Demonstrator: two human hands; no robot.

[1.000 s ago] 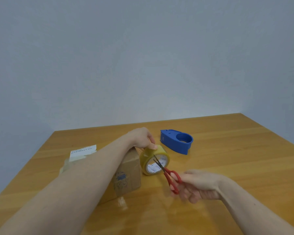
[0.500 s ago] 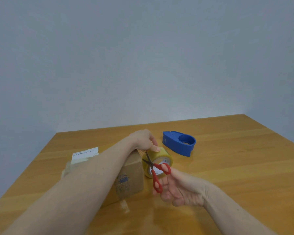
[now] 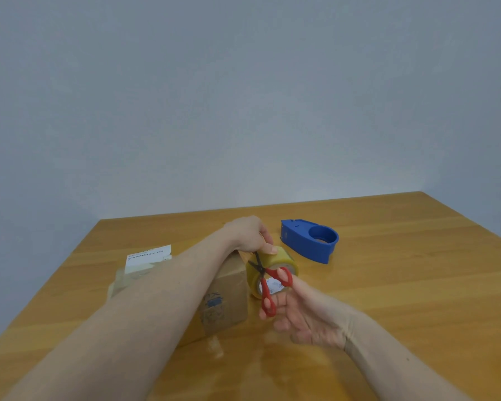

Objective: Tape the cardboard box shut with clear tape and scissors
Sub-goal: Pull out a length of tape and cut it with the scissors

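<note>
- White label [image 3: 148, 255] on the box [image 3: 226, 296]: dark print, too blurred to read.
- Roll [image 3: 272, 270] core: a printed sticker, perhaps text, illegible.

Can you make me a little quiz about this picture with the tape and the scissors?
1. Which hand holds the red scissors?
2. True or false: the blue tape dispenser lies on the cardboard box.
3. What is the left hand gripping?

Key:
1. The right hand.
2. False. It lies on the table, apart from the box.
3. The roll of clear tape, beside the box.
</note>
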